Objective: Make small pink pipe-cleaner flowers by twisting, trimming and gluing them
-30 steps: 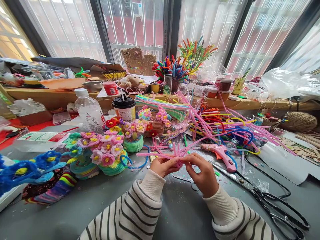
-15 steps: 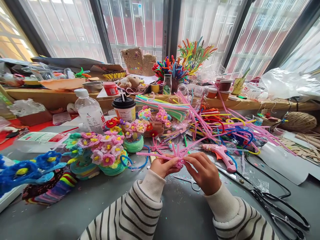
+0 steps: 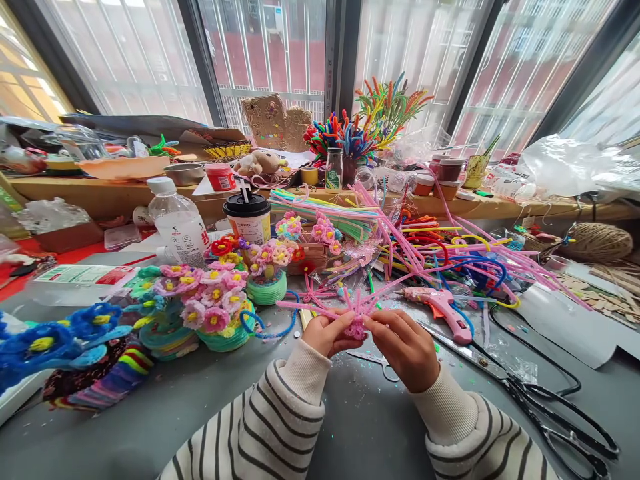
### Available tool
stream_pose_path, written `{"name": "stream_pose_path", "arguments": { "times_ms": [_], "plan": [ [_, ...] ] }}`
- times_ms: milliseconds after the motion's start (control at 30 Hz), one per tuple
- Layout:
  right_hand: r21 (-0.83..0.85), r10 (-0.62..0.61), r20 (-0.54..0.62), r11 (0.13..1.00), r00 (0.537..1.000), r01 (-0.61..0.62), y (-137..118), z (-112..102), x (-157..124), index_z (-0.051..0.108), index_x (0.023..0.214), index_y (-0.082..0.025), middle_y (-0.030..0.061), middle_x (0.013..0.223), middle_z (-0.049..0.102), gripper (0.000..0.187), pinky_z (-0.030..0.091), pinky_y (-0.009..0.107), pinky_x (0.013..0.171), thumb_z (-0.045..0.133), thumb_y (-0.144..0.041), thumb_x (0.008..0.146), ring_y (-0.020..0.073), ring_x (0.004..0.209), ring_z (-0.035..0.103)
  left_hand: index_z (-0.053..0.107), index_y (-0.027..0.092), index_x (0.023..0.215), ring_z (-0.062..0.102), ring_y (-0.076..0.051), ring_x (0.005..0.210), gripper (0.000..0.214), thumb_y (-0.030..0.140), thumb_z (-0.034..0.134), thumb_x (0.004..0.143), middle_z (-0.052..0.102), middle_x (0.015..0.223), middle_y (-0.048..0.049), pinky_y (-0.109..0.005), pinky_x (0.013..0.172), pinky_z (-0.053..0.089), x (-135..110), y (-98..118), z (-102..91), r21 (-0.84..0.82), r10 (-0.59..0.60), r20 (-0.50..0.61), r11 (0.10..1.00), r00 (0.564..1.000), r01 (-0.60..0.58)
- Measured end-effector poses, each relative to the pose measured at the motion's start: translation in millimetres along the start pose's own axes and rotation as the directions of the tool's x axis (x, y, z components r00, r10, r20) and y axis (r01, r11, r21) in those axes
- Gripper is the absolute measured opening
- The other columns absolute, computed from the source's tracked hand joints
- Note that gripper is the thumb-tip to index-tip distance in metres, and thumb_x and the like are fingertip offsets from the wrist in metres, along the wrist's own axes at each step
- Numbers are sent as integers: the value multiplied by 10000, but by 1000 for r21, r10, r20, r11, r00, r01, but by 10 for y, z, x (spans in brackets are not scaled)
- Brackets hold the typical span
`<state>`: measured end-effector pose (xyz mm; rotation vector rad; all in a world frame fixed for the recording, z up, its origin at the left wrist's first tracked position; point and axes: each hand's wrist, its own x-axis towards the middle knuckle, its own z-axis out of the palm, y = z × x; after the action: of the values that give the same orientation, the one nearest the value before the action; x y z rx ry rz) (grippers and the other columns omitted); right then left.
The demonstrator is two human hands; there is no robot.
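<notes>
Both hands meet at the middle of the grey table (image 3: 360, 427) around a small pink pipe-cleaner flower (image 3: 357, 327). My left hand (image 3: 327, 333) pinches its left side with fingers closed. My right hand (image 3: 404, 348) grips the right side, fingers curled. Loose pink stem ends (image 3: 320, 309) fan out from the flower, up and to the left. Small silver scissors (image 3: 377, 362) lie on the table just under my hands. A pink glue gun (image 3: 443, 308) rests a little to the right of my right hand.
Finished flower pots (image 3: 220, 303) and blue flowers (image 3: 60, 337) stand at left. A lidded cup (image 3: 247, 217) and water bottle (image 3: 177, 220) sit behind them. Heaped pipe cleaners (image 3: 450, 253) fill the right middle; large black scissors (image 3: 550, 413) lie right, a twine ball (image 3: 597, 241) far right.
My hands stay in place on the pink flower. The right fingers have shifted slightly on it, and the flower sits a little lower between the fingertips.
</notes>
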<state>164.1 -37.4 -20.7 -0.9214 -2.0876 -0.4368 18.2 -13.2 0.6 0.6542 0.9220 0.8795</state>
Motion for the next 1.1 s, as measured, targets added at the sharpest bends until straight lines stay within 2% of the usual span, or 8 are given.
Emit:
{"name": "stream_pose_path", "arguments": {
  "times_ms": [100,233,333,433,633,900,1000,1100],
  "plan": [
    [32,-6,-52,999,999,7,0,-13,10,533,939,-163,72,781,582,250,445,290,636,480,-61,717,156,707,512,530,86,638,593,-114,448,96,151,516,708,607,507,-25,-164,412,474,-23,33,30,37,-68,8,997,998,67],
    [148,74,-49,987,996,-66,-1,-9,11,531,941,-186,56,786,581,274,439,300,649,479,-47,711,154,720,511,549,74,627,591,-102,445,122,149,508,715,600,489,-27,-140,410,463,-43,50,51,48,-95,10,994,995,94],
    [233,166,-48,961,985,-151,-8,20,11,538,907,-195,46,779,581,249,441,286,633,478,-52,712,150,731,511,547,77,625,591,-105,449,94,148,543,686,597,482,-23,-147,423,465,-28,27,38,48,-56,-7,997,998,56],
    [281,248,-47,933,968,-226,-18,39,23,538,910,-189,51,792,575,238,449,257,581,479,-71,711,140,710,515,544,88,656,596,-117,480,111,176,606,626,611,521,-22,-172,446,479,12,-13,5,48,44,-50,998,998,-42],
    [444,464,87,774,882,-451,-39,16,67,536,885,-166,48,781,570,169,460,254,549,469,-168,730,124,638,520,546,110,621,577,-111,514,249,264,690,490,605,540,-9,-189,459,479,67,-63,-40,55,166,-80,985,983,-162],
    [597,604,193,553,774,-581,-46,82,42,550,777,-163,35,732,577,86,480,256,623,501,-195,715,130,675,553,566,115,592,540,-101,538,276,296,704,436,577,545,5,-234,504,483,73,-94,-35,59,215,-68,976,974,-211],
    [619,606,217,521,765,-588,-54,87,43,552,777,-165,33,732,577,85,479,252,629,505,-187,709,129,676,557,580,114,599,539,-98,536,272,300,701,441,586,561,-2,-227,507,477,69,-93,-32,72,209,-68,976,976,-204],
    [619,587,211,538,782,-572,-59,79,46,556,798,-168,34,755,574,106,472,253,648,499,-163,709,128,693,553,585,115,596,537,-94,529,282,313,701,433,588,562,-3,-216,500,474,66,-93,-27,68,209,-69,976,975,-204]
  ]
}}
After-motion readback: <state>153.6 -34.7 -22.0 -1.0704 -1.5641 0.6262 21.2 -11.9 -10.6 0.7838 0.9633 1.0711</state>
